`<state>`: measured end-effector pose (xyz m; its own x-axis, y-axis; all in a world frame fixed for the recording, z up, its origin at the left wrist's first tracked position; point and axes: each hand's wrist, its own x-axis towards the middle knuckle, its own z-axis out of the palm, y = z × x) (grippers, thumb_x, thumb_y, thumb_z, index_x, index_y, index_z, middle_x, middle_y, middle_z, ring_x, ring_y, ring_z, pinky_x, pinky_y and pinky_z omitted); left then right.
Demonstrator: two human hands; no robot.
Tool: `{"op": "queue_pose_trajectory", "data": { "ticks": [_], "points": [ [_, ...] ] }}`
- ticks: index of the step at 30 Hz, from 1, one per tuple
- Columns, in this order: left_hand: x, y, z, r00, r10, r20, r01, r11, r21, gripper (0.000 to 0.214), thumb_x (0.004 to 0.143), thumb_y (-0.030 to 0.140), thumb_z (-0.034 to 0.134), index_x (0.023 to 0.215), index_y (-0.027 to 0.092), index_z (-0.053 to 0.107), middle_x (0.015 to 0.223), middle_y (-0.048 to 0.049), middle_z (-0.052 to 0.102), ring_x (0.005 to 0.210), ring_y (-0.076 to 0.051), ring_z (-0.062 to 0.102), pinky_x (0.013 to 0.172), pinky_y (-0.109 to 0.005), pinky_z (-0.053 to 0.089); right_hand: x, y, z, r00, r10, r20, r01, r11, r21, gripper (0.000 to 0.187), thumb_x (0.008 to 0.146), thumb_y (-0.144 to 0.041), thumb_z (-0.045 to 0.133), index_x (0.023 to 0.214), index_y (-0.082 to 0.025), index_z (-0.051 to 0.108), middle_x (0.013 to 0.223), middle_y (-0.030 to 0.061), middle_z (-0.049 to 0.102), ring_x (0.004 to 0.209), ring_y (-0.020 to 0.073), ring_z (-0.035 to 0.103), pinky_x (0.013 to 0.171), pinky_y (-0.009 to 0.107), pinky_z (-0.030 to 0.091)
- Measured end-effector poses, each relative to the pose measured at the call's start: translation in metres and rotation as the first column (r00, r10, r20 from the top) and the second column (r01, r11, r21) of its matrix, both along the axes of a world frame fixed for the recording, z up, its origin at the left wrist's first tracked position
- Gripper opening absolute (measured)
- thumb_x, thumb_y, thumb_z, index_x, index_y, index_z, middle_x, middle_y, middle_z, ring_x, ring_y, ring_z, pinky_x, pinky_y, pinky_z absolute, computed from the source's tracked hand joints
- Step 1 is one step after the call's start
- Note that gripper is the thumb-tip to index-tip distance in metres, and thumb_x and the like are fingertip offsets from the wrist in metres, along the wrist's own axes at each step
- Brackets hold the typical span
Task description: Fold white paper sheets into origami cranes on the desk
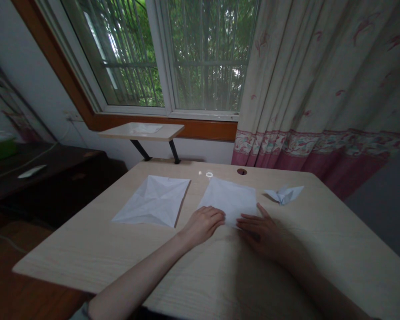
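A white square sheet of paper (233,195) lies on the table in front of me, its near edge partly hidden under my hands. My left hand (205,222) rests on its near left part, fingers side by side and slightly bent, thumb hidden. On the near right part lies my right hand (262,229), its fingers stretched out and somewhat apart. To the left is a second white sheet (153,200) with crossing crease lines. A folded paper crane (284,194) with spread wings stands to the right of my right hand.
The wooden table (120,253) has a round cable hole (242,171) at its back. A raised shelf (143,130) bears a paper. Behind are a barred window (203,58) and a curtain (320,89). At the left stands a dark low table (70,155).
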<state>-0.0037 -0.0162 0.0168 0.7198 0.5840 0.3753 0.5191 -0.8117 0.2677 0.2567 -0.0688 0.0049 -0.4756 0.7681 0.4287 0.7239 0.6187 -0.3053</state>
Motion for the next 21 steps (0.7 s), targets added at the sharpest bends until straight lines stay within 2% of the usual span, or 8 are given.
{"op": "queue_pose_trajectory", "data": {
  "ticks": [7,10,14,18,21],
  "points": [
    [0.002,-0.001,-0.002,0.992,0.123,-0.017,-0.123,0.992,-0.033,0.021,0.105,0.030,0.045,0.105,0.019,0.063,0.110,-0.0047,0.074,0.100,-0.022,0.068,0.087,-0.035,0.051,0.000,0.001,0.004,0.999,-0.006,-0.054,0.007,1.000,0.028,0.022,0.094,-0.024,0.059,0.107,-0.030,0.076,0.104,-0.0003,0.079,0.094,0.0217,0.076,0.125,0.060,0.010],
    [0.002,-0.001,0.001,0.986,0.163,-0.014,-0.164,0.985,-0.045,0.022,0.105,0.031,0.044,0.104,0.020,0.063,0.109,-0.0045,0.074,0.099,-0.022,0.069,0.089,-0.035,0.051,0.002,0.002,0.003,0.999,-0.021,-0.042,0.023,0.998,0.053,0.024,0.095,-0.022,0.056,0.106,-0.030,0.076,0.100,-0.0005,0.080,0.083,0.0203,0.076,0.124,0.059,0.018],
    [0.002,-0.001,0.004,0.976,0.219,-0.018,-0.220,0.974,-0.062,0.020,0.104,0.031,0.047,0.102,0.020,0.063,0.109,-0.0042,0.074,0.100,-0.022,0.070,0.090,-0.037,0.051,0.006,0.007,-0.007,0.996,-0.086,-0.030,0.090,0.985,0.145,0.024,0.094,-0.022,0.054,0.100,-0.029,0.077,0.091,0.0007,0.081,0.078,0.0222,0.076,0.117,0.058,0.035],
    [0.002,-0.001,0.005,0.965,0.263,-0.024,-0.264,0.962,-0.069,0.019,0.103,0.031,0.050,0.099,0.020,0.064,0.110,-0.0042,0.074,0.102,-0.023,0.069,0.092,-0.038,0.050,0.010,0.012,-0.019,0.991,-0.117,-0.071,0.130,0.968,0.217,0.018,0.094,-0.027,0.059,0.090,-0.026,0.076,0.083,0.0011,0.080,0.075,0.0221,0.074,0.114,0.055,0.039],
    [0.002,0.001,0.002,0.959,0.283,-0.006,-0.283,0.958,-0.048,0.023,0.104,0.033,0.048,0.100,0.020,0.066,0.112,-0.0052,0.074,0.105,-0.022,0.068,0.092,-0.038,0.049,0.013,0.016,-0.024,0.982,-0.177,-0.058,0.186,0.959,0.214,0.027,0.096,-0.031,0.057,0.073,-0.025,0.070,0.066,-0.0002,0.073,0.067,0.0213,0.072,0.112,0.052,0.042]
  ]
}}
